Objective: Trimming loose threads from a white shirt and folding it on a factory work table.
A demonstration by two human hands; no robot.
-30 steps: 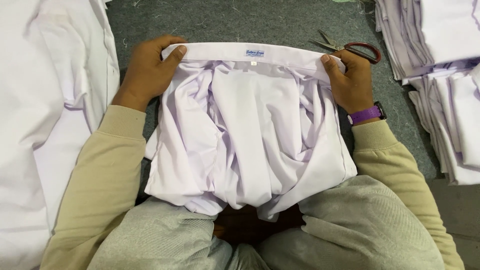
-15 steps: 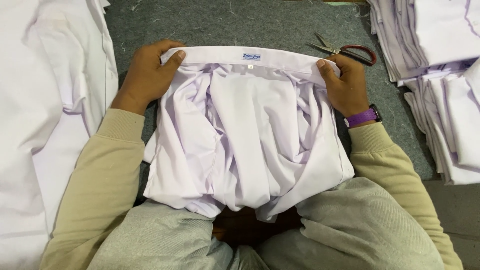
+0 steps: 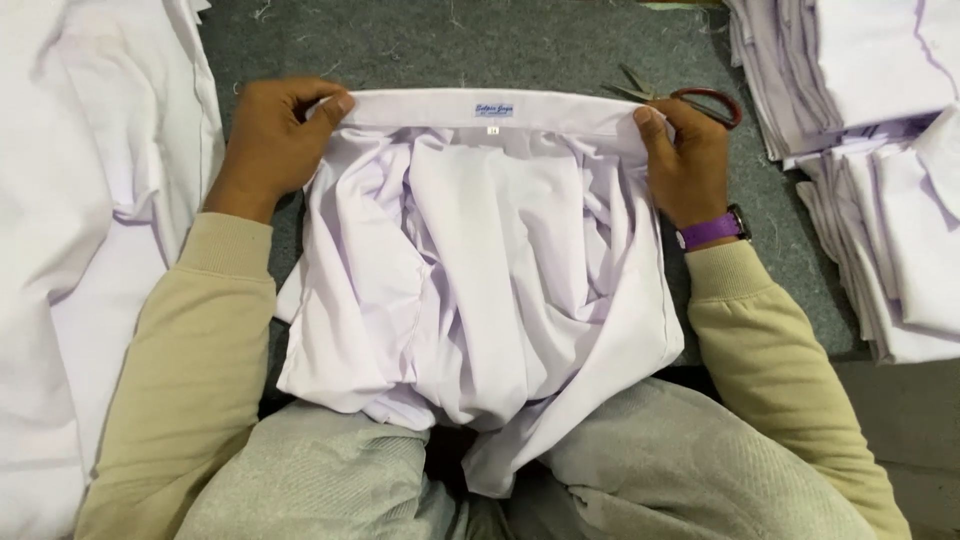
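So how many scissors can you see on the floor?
1. The red-handled scissors lie on the grey mat just behind the right hand, partly hidden by it. More could be hidden under the clothes.

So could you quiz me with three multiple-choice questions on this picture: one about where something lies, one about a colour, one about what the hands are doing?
1. Where do the scissors lie?
A. on the grey mat beyond the right hand
B. on the person's lap
C. on the cloth pile at the left

2. What colour is the band on the right wrist?
A. green
B. purple
C. yellow

3. How is the collar of the pale shirt held?
A. by the left hand only
B. it lies untouched
C. pinched at both ends, one hand each

Answers:
1 A: red handles show just past the right hand on the grey mat.
2 B: the strap above the beige cuff is purple.
3 C: the left hand grips one end and the right hand the other, the collar stretched flat between them.
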